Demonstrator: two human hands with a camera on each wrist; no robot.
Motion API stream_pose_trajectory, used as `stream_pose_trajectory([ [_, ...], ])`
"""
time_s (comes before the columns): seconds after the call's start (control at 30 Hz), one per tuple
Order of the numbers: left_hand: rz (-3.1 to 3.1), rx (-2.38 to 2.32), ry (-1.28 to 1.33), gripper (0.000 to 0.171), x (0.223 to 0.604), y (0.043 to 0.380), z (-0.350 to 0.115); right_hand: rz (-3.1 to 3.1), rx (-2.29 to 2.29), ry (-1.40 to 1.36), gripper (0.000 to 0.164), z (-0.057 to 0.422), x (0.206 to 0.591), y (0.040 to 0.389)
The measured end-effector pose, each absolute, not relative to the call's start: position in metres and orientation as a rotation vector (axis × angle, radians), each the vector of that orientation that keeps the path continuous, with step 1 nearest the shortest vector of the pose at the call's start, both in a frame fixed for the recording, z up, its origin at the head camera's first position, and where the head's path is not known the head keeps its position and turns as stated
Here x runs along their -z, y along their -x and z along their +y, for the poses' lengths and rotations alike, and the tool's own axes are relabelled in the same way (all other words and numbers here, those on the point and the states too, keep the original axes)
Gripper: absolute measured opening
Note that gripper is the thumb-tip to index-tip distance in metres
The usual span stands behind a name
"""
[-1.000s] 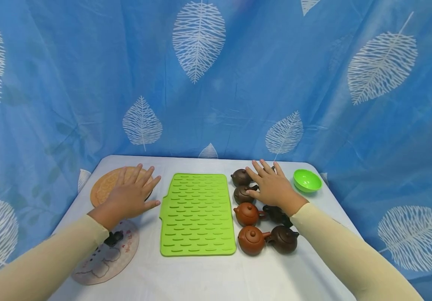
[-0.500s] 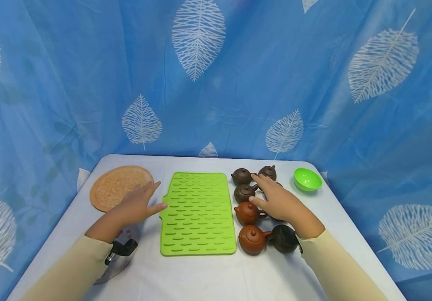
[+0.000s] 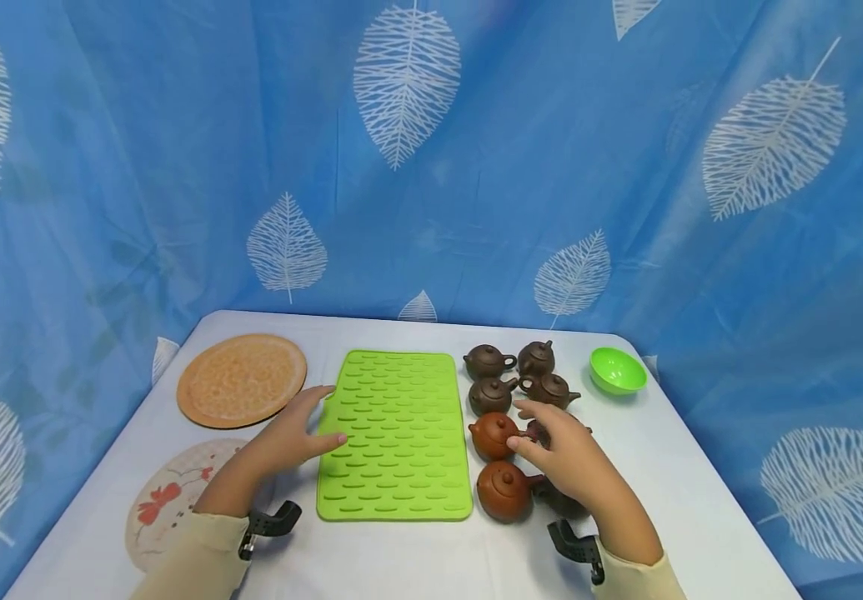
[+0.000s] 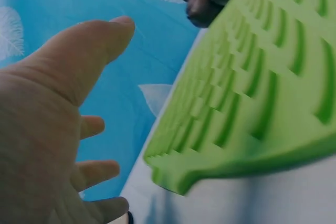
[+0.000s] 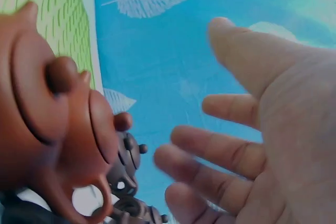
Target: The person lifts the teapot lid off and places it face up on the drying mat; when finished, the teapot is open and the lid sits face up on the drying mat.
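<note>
My left hand (image 3: 281,450) hovers by the left edge of a green ridged mat (image 3: 397,433), holding nothing; in the left wrist view its thumb and fingers are spread apart beside the mat. My right hand (image 3: 566,454) is over the right part of a group of small teapots, with nothing in its grasp. Nearest its fingertips are a reddish-brown teapot (image 3: 493,436) and a second reddish-brown teapot (image 3: 504,493) in front. Dark brown teapots (image 3: 485,362) stand behind them. Under the right hand, a dark teapot (image 3: 562,500) is partly hidden.
An orange-brown round mat (image 3: 242,379) lies at the back left. In front of it is a pale round mat (image 3: 164,504) with a cartoon print, partly covered by the left arm. A bright green bowl (image 3: 617,372) stands at the back right of the white-covered table (image 3: 393,558).
Both hands have drawn back toward the person and lowered, from outstretched with fingers spread. The left has also shifted right to the green mat's edge. Teapots and mats stay in place.
</note>
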State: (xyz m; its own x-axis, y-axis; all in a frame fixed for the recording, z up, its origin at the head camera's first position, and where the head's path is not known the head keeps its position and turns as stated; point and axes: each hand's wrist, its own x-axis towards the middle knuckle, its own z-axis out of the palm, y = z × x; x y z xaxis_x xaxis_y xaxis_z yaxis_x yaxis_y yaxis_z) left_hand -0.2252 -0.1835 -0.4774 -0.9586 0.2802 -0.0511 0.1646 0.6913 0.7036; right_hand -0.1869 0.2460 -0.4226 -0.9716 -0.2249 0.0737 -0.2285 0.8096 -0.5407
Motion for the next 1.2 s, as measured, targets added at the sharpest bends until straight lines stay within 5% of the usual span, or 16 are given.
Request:
stream_pose_trajectory([
  [0.7, 2.907, -0.880, -0.396, 0.120, 0.519, 0.223, -0.194, -3.074, -0.888, -0.315, 0.040, 0.243, 0.458, 0.168],
  [1.2, 2.913, -0.712, -0.426, 0.116, 0.521, 0.220, -0.191, -3.050, -0.764, -0.426, 0.021, 0.240, 0.456, 0.163],
])
